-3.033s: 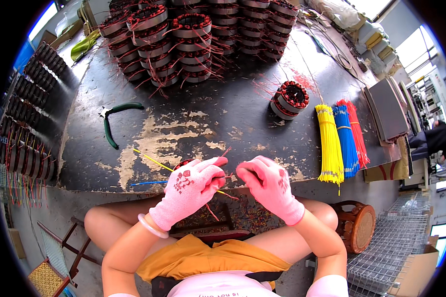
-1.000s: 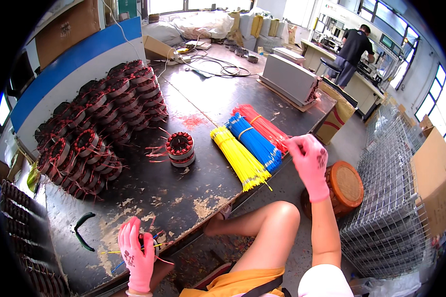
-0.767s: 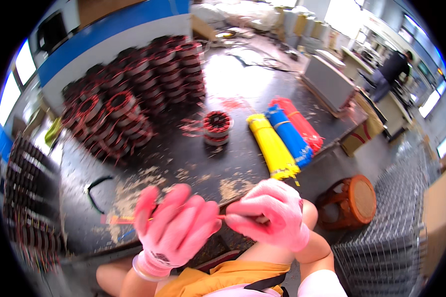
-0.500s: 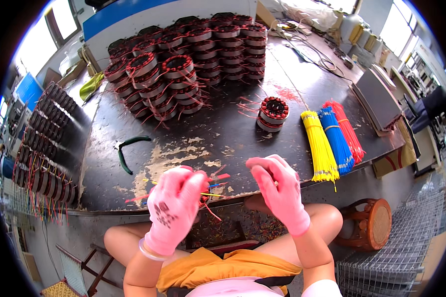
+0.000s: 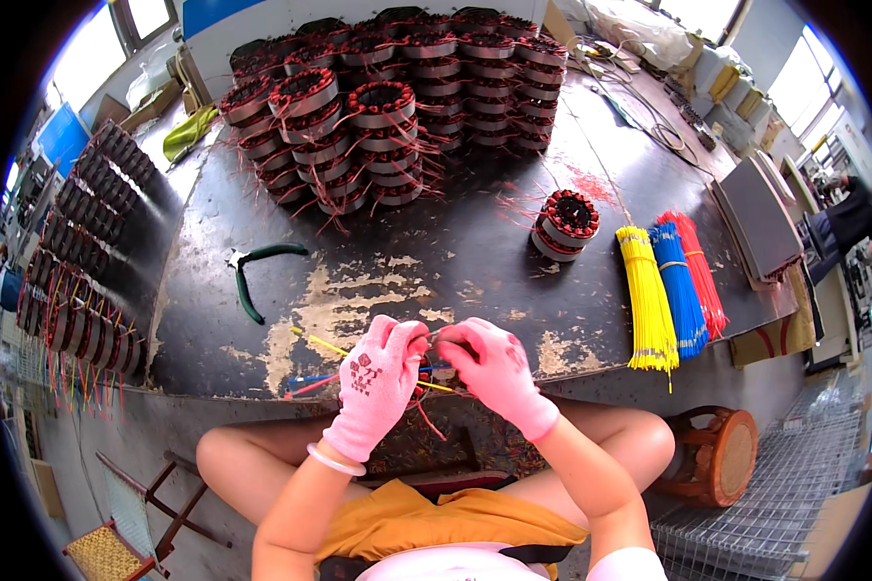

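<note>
Both hands wear pink gloves and meet close to the table's near edge. My left hand is closed, its thumb and fingertips pinching a thin wire. My right hand is closed too, pinching at the same wire from the right, so the fingertips almost touch. Under them sits a wire-wound motor stator, mostly hidden by the gloves. A yellow lead wire sticks out of it to the left, with blue and red leads below. Green-handled cutting pliers lie spread to the left, beyond my left hand.
Stacked stators fill the back of the dark worn table. Another short stator stack stands right of centre. Yellow, blue and red wire bundles lie at right. A wooden stool stands below.
My right hand has moved left and down to meet my left hand, which has shifted slightly right. The leads at the left now spread differently, and the view has shifted a little.
</note>
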A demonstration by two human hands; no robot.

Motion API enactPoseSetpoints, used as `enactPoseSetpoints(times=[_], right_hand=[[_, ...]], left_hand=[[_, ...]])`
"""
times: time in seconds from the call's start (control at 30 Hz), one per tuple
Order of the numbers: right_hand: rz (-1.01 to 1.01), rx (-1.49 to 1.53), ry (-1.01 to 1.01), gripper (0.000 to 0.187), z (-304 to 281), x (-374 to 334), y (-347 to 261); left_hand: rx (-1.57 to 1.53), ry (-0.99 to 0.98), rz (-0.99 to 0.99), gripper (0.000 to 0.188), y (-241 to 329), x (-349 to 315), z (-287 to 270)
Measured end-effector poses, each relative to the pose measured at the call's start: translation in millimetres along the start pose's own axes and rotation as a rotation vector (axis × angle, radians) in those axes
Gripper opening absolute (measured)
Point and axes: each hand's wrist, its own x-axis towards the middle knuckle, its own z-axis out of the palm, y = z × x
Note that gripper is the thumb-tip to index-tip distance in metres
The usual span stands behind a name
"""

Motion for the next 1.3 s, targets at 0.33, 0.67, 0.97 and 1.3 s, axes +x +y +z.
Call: enactPoseSetpoints(times=[0.33, 0.67, 0.97, 1.3], right_hand=[[-0.264, -0.133, 0.075, 0.018, -18, -3, -10], [-0.091, 0.015, -0.084, 0.012, -24, 6, -12], [0.502, 0.558, -0.401, 0.023, -30, 26, 16], [-0.528, -0.703, -0.063, 0.048, -31, -6, 13]], left_hand=[[-0.033, -0.225, 0.101, 0.012, 1, 16, -18], [-0.111, -0.228, 0.051, 0.015, 14, 16, -20], [-0.091, -0.116, 0.152, 0.013, 5, 7, 5], [-0.125, -0.177, 0.139, 0.013, 3, 10, 3]])
